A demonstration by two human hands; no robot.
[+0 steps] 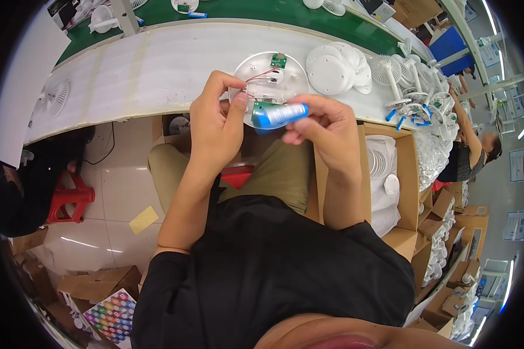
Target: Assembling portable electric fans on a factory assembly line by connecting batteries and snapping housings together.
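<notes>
A round white plastic base (300, 87) lies with its inside up at the table's front edge. Inside it are a small green circuit board (279, 60) at the far rim, red wires (261, 75), and another green board (256, 115) on the near side. My left hand (218, 119) is at the base's left rim, thumb and index finger closed around the wires. Between the fingers of my right hand (330, 125) is a blue cylindrical battery (282, 116) with a white label, tilted over the near part of the base. It is slightly blurred and partly hides the near board.
Stacked white discs (332, 70) sit right of the base. Beyond them stand several small white fans (410, 75) with blue batteries. A cardboard box (410, 174) holding white parts is by my right arm. A green conveyor (244, 10) runs behind the table. A person (471, 145) is at far right.
</notes>
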